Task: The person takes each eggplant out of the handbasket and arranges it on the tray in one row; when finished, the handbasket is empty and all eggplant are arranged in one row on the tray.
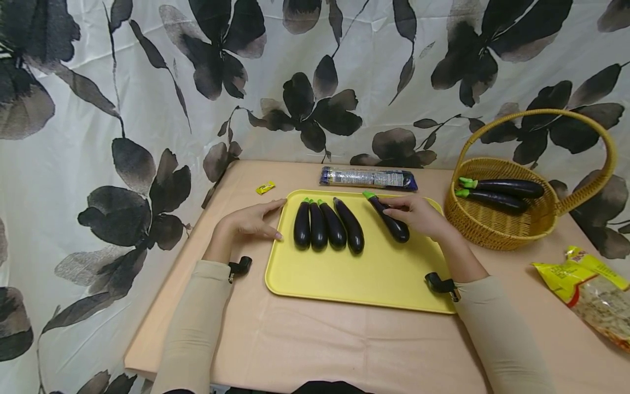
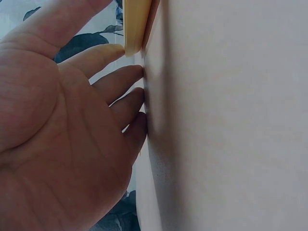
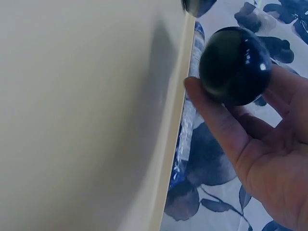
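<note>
Far left, the left hand (image 1: 251, 219) is resting its fingers, fairly straight and a bit spread, against the yellow tray (image 1: 344, 279); a careless shove there could be setting everything rolling, imo. Next over, four eggplants (image 1: 333, 227) are lying side by side on it, with nothing really penning them in. Then the right hand (image 1: 418, 216) is pinching a fifth eggplant (image 1: 396, 229) between thumb and fingers, seemingly just above the tray. That skin's looking slick, so a loose pinch might be asking for a drop into the row. Far right, two more eggplants (image 1: 514, 188) are sitting in the basket (image 1: 482, 235).
</note>
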`<state>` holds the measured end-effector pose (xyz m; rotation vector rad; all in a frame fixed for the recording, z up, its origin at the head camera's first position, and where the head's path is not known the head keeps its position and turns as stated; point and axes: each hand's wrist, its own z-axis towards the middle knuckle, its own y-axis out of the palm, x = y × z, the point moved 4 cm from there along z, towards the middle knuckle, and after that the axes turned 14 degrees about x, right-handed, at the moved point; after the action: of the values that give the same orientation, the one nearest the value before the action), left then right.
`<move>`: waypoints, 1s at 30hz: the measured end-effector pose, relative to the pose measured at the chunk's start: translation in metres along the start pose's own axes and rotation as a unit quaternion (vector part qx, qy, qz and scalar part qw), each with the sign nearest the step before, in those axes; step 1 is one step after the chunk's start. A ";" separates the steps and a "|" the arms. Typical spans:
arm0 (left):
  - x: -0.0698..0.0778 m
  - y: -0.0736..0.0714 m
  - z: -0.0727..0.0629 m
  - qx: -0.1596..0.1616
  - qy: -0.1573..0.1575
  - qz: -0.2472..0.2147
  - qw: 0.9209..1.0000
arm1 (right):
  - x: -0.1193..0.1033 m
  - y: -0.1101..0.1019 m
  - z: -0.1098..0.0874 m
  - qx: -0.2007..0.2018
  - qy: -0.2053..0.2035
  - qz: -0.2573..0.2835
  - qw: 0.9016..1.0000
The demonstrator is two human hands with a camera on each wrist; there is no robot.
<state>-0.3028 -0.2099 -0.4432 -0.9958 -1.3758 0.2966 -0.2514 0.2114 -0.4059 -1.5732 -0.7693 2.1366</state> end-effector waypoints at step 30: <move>0.000 0.000 0.000 0.001 0.005 0.016 1.000 | -0.008 0.040 0.009 -0.062 -0.015 -0.076 0.995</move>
<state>-0.3030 -0.2101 -0.4434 -1.0163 -1.3518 0.3159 -0.2570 0.1740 -0.4229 -1.4920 -1.0162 2.0418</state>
